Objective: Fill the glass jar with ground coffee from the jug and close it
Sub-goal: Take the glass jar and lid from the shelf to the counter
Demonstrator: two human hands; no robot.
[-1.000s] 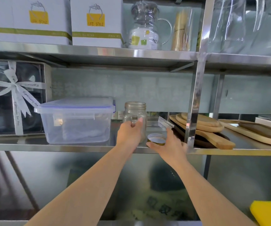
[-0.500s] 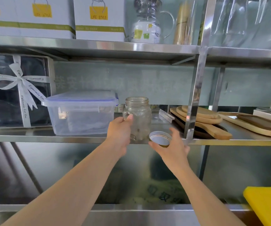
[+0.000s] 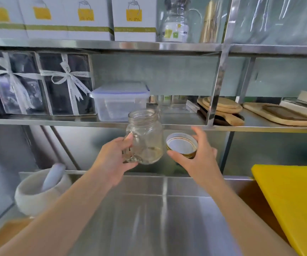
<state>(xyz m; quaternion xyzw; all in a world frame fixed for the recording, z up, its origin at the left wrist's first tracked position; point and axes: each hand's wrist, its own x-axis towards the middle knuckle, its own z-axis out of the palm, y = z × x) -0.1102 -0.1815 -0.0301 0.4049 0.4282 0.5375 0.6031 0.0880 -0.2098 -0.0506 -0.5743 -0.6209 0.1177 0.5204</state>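
Note:
An empty clear glass jar [image 3: 146, 137] with a side handle hangs in the air just below the middle shelf edge, its mouth uncovered. My left hand [image 3: 113, 157] grips it by the handle. Right beside it, my right hand [image 3: 198, 159] holds the jar's round metal lid [image 3: 181, 145], gold-rimmed, white inside facing up. A glass jug [image 3: 175, 23] with a printed label stands on the top shelf; its contents are not visible.
A steel counter [image 3: 163, 218] lies below my arms. A stone mortar with pestle [image 3: 41, 189] sits at its left, a yellow board [image 3: 296, 204] at its right. The middle shelf [image 3: 56, 121] carries a plastic box [image 3: 120, 102], gift boxes [image 3: 43, 84] and wooden boards [image 3: 222, 109].
Both hands have drawn the jar and the lid off the middle shelf and lowered them toward me. The view has tilted down, bringing the counter, mortar and more of the yellow board into sight.

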